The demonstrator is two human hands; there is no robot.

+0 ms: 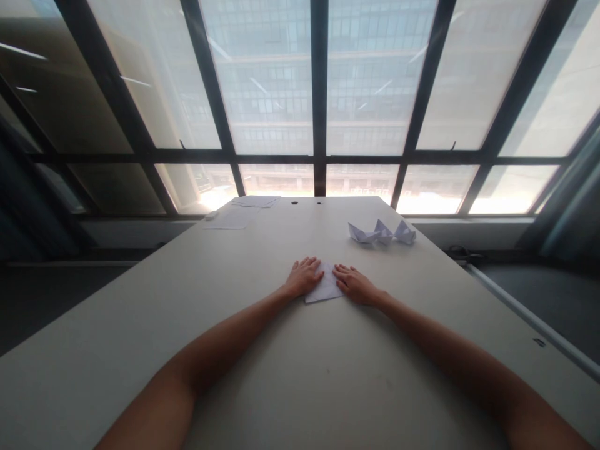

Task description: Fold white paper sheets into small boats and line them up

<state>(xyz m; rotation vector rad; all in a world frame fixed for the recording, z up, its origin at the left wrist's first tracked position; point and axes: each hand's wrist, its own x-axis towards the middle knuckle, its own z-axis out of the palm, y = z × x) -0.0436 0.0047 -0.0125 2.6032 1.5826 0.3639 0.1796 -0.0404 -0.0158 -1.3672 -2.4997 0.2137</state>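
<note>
A folded sheet of white paper [324, 289] lies flat on the white table [262, 362], its lower edge toward me. On its left side rests my left hand [304, 276], fingers stretched out over the paper. My right hand [355, 284] lies on the right side, also with fingers extended and pressing on the paper. Parts of the paper's sides are hidden beneath both hands. Beyond my right hand stand several folded paper boats [383, 232] close together.
Loose white sheets [229, 219] lie at the far left of the table, with more sheets [255, 201] behind them. A small dark round hole [294, 202] is near the far edge. Large framed windows [272, 75] rise behind the table.
</note>
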